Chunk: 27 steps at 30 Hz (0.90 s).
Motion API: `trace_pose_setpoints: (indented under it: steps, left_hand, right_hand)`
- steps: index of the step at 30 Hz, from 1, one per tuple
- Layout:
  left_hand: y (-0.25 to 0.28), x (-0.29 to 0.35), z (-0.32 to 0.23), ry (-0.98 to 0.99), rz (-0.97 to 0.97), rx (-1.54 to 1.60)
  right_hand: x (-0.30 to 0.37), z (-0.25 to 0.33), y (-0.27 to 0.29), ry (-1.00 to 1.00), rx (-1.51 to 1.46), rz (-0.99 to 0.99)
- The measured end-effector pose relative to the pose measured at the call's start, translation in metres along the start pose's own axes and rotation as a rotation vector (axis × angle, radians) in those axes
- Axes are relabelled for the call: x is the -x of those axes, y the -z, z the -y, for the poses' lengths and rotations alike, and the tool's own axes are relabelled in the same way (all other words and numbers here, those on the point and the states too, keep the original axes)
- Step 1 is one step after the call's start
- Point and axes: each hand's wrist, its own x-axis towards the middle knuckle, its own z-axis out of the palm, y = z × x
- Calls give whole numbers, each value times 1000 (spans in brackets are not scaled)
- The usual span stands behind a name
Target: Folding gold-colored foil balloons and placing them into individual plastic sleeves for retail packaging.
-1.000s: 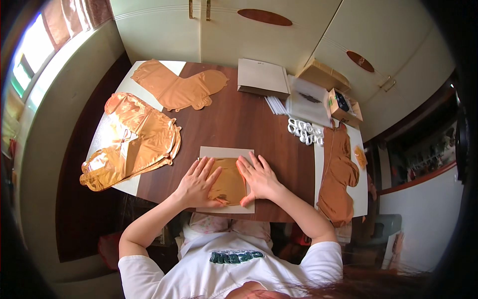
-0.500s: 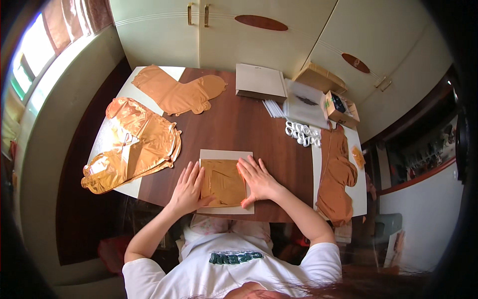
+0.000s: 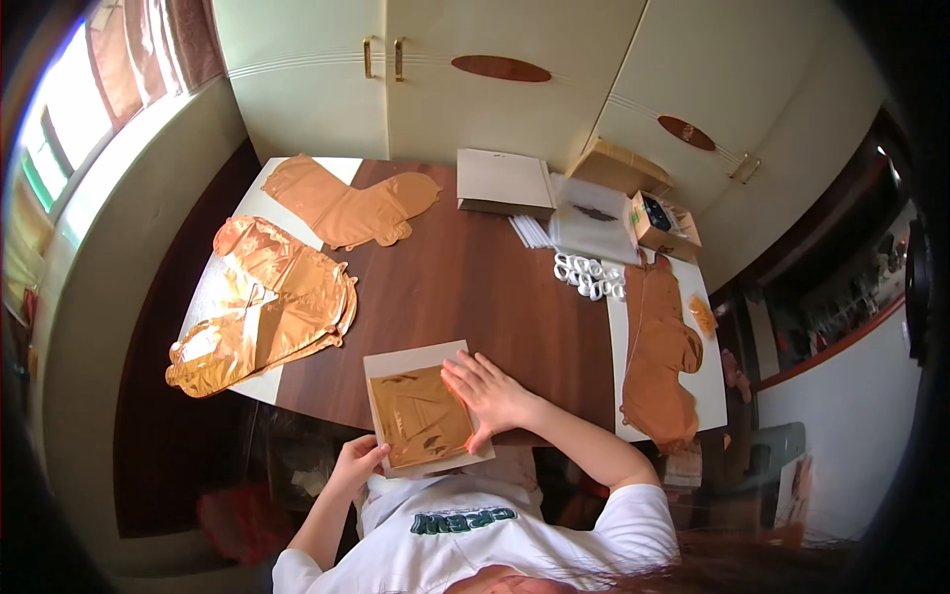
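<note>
Lying beyond folded foil [image 3: 424,416] — white loops [image 3: 591,269]

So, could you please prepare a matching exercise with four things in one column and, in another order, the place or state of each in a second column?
Column one
1. Left hand
2. Right hand
3. Folded foil
4. White rings

Column two
A. Grouped on the right part of the table
B. Fingers spread, at the foil's right edge
C. Square and gold, on top of the pale card
D. At the card's lower left edge

Pairs: 1-D, 2-B, 3-C, 4-A
</note>
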Motion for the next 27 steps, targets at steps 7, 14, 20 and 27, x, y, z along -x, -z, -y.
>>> trace_pose_setpoints:
  steps: [7,14,20,27]
  left_hand:
    - [2,-27,26,161,55,182]
    - [-2,-16,24,62,129,214]
    - [-13,1,26,93,44,256]
    - [-9,2,49,106,67,396]
  right_hand:
    - [-1,3,5,-53,-14,88]
    - [-9,-98,51,-125,-238,-161]
    - [27,-293,55,-640,-134,-671]
    - [48,-348,30,-991,12,-350]
